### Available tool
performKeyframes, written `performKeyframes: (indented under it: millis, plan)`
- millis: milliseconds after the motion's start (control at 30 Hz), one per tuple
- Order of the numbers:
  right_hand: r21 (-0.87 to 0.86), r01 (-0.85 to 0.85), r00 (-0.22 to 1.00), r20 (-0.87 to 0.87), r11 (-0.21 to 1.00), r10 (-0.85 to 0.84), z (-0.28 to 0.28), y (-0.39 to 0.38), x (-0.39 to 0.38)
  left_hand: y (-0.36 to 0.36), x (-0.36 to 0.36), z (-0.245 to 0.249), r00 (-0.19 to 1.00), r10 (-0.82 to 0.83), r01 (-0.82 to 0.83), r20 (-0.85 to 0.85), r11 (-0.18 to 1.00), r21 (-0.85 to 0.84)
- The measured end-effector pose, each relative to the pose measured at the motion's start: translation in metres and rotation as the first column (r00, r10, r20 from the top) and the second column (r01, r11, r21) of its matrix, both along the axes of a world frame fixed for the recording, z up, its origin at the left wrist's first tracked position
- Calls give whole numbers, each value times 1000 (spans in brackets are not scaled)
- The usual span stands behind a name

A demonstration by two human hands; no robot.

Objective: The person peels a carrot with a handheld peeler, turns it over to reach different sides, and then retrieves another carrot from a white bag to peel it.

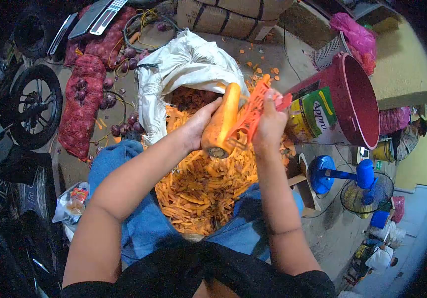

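My left hand (199, 124) is wrapped round a large carrot (222, 121), its thick, cut-looking end tilted toward me. In my right hand (271, 124) is an orange-red plastic peeler (254, 110) with a slotted body, held right alongside the carrot and slightly blurred. Both hands are over a heap of carrot peelings (198, 198) lying between my knees. Behind the carrot a white woven sack (188, 59) gapes toward me, with more peelings at its mouth.
At right, a maroon bucket (318, 99) lies on its side near a blue fan (366, 186). Red mesh bags of onions (82, 111) and loose onions are on the left, beside a motorcycle wheel (35, 107). Carrot pieces (258, 69) dot the floor behind. A strapped box (228, 17) stands farther back.
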State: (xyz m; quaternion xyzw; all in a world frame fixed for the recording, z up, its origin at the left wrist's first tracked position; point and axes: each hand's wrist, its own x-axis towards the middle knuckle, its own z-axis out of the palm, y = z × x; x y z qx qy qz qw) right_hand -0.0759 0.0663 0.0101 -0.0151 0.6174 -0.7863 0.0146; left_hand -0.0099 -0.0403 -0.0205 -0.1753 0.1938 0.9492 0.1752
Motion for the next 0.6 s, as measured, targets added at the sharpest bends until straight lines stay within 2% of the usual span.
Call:
performKeyframes:
  millis: [33,67,100,167,200,233,300,367,400,467,533,567,600]
  plan:
    - [-102,-68,997,37,992,72,7,-4,9,2,0,7,999,38,-39,19,999,22]
    - [70,-45,996,-75,997,50,15,-5,17,3,1,11,996,76,-78,38,996,42]
    - [71,-43,996,-74,997,49,9,-2,12,3,0,9,996,75,-76,39,996,43]
    - [111,-34,981,-184,993,54,-7,9,-7,1,1,2,998,56,-56,1,997,59]
    - [-9,23,998,-49,1000,-24,7,10,-9,0,2,0,998,56,-56,2,997,59]
    - [-9,23,998,-51,1000,-23,18,14,-13,-2,3,0,999,20,-18,-39,998,57]
    - [-46,97,993,75,994,-93,33,24,-22,-4,3,-1,997,-14,18,-82,998,52]
    - [-74,82,996,53,994,-78,31,28,-26,-4,2,-1,996,-52,48,-66,997,-57]
    - [-37,93,995,45,995,-91,29,27,-25,-2,2,2,996,-54,51,-69,997,-57]
    - [-1,102,994,40,995,-102,18,28,-28,2,4,10,999,5,-1,47,998,-70]
    - [10,106,989,-102,994,-104,5,26,-34,2,4,10,1000,6,-4,23,996,-94]
    - [11,106,989,-101,994,-104,2,28,-35,3,4,9,1000,6,-7,-2,993,-118]
    - [-7,100,995,-19,995,-100,8,25,-32,3,4,9,1000,6,-6,-2,993,-118]
